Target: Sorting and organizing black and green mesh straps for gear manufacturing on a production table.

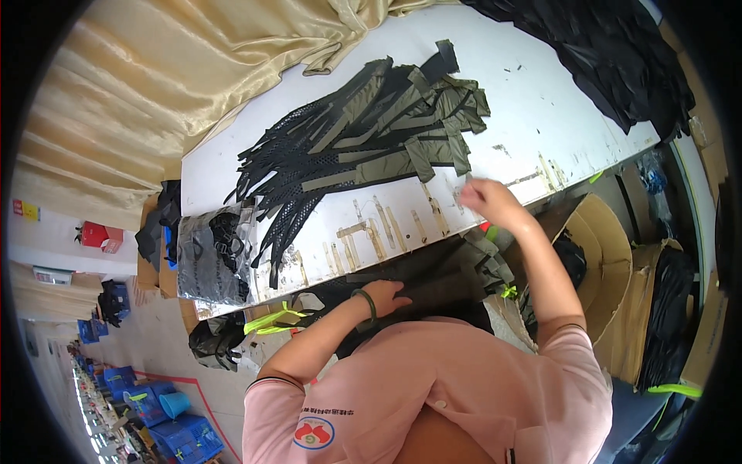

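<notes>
My left hand (pixel 385 297) lies on dark olive and black fabric pieces (pixel 444 295) across my lap, just below the table's front edge. Its thumb stands apart from the fingers, and a dark bangle circles the wrist. Above the table edge, my right hand (pixel 488 201) is raised with its fingers curled together. Whatever it may hold is too small or blurred to make out. Beyond it, on the white table (pixel 533 100), lies a fanned pile of olive and black mesh strips (pixel 371 131).
A clear plastic bag of black items (pixel 215 255) sits at the table's left end. Black fabric (pixel 610 54) is heaped at the back right. An open cardboard box (pixel 599 263) stands by my right arm. A gold curtain (pixel 185 69) hangs along the far left.
</notes>
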{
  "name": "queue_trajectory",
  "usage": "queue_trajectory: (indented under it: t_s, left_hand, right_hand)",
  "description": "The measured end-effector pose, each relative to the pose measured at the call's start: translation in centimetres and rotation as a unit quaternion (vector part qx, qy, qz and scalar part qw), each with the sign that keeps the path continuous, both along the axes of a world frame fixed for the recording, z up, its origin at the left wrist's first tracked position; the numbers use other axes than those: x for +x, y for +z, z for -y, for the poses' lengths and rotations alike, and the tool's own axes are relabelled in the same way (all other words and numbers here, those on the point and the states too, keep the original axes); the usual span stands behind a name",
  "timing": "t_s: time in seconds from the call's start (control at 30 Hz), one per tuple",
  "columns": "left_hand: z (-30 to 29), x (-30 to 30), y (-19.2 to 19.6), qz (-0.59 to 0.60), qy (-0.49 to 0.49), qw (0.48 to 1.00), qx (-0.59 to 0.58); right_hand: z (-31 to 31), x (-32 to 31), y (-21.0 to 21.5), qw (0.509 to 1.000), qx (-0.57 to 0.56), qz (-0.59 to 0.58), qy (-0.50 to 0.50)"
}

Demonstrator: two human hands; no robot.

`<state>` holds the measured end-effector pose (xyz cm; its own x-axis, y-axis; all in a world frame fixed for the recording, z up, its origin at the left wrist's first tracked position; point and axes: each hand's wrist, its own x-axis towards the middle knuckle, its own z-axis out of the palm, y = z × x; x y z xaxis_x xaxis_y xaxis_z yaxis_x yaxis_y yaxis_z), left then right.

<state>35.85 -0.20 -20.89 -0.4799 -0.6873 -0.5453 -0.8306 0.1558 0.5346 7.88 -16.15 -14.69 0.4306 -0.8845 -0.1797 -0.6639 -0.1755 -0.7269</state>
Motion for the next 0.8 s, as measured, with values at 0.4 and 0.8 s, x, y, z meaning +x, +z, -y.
queue_trajectory:
  t_s: [0.4, 0.8]
  left_hand:
    - [7.0, 0.9, 8.5, -0.204, 0.189, 0.877, -0.393]
    - [11.5, -4.0, 6.3, -0.332, 0.248, 0.866, -0.280]
  right_hand:
    - [2.1, 9.0, -2.6, 0.954, -0.249, 0.146, -0.085]
    - [-7.1, 9.5, 3.2, 0.919, -0.382, 0.097, -0.025]
